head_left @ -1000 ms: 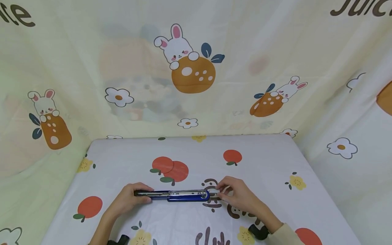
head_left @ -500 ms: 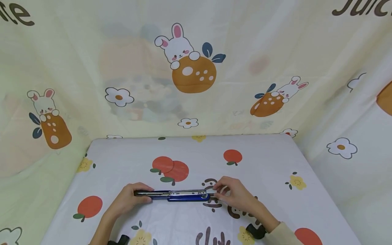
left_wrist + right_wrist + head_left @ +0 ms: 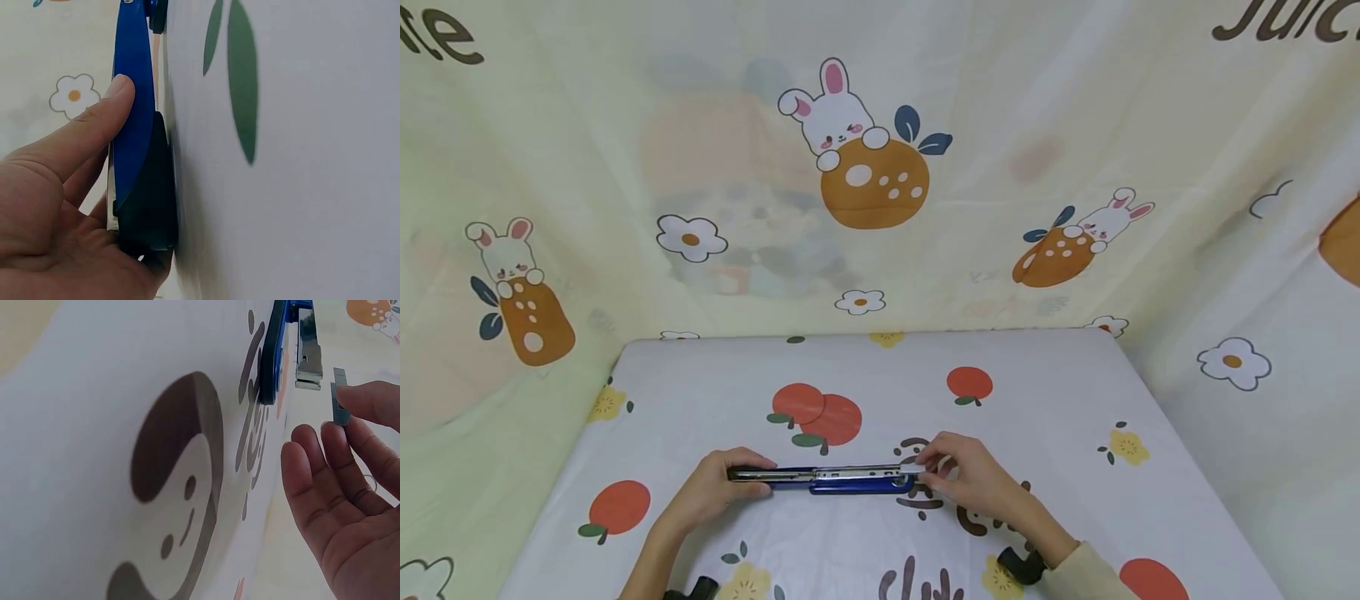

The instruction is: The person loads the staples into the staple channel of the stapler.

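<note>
A blue stapler [image 3: 857, 486] is opened out flat in a line across the table, its metal staple channel showing on top. My left hand [image 3: 707, 487] grips its dark left end; in the left wrist view the thumb lies along the blue body [image 3: 134, 94]. My right hand [image 3: 973, 475] is at the stapler's right end. Between thumb and fingers it pinches a small grey strip of staples [image 3: 339, 403]. In the right wrist view the strip is just beyond the tip of the metal channel [image 3: 309, 356], beside the rounded blue end.
A white cloth printed with fruit and flowers covers the table [image 3: 1037, 400]. Behind it hangs a pale curtain [image 3: 955, 275] with rabbit prints, and more curtain flanks both sides. Black wrist mounts [image 3: 1022, 567] show at the lower part of the head view.
My right hand has shifted slightly left with the staple strip, bringing it closer over the stapler's right end. My left hand and the stapler stay in place.
</note>
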Demonstrator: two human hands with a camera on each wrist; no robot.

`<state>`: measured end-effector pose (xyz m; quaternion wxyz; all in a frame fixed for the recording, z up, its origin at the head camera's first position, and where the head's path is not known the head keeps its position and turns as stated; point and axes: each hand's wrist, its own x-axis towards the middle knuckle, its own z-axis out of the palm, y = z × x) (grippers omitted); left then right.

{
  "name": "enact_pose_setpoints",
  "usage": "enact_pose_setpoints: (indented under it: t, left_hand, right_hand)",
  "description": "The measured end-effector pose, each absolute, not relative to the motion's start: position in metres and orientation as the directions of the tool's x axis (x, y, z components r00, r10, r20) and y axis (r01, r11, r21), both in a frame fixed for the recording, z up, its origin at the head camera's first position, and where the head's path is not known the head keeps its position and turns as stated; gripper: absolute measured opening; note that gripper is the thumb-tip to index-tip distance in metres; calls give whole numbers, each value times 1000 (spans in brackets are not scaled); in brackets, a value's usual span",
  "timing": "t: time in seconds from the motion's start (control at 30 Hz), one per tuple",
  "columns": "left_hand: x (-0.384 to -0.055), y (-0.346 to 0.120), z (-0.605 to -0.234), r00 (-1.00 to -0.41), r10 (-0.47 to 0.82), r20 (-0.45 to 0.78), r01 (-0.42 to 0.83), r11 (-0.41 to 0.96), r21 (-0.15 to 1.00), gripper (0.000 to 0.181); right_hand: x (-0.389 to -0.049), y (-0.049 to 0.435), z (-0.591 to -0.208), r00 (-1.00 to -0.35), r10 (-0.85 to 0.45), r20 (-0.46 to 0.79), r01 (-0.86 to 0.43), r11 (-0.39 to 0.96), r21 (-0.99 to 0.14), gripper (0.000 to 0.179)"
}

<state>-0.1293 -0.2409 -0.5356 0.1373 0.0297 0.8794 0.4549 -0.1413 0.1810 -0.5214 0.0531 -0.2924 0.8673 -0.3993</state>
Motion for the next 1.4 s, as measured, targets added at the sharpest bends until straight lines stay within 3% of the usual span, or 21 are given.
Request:
enact_pose_setpoints:
  t: [0.43,1.4]
  left_hand:
    - [-129,-245,-537,-955,225,-193,-35,561,827,30]
    - [-129,-243,-537,-960,184,-212,-76,559,826,27]
  right_hand:
    - [-145,170,-520,-812,-567,139,-472,498,-728,16]
    - [-146,155,-521,-821,-566,76,-428,521,-739,14]
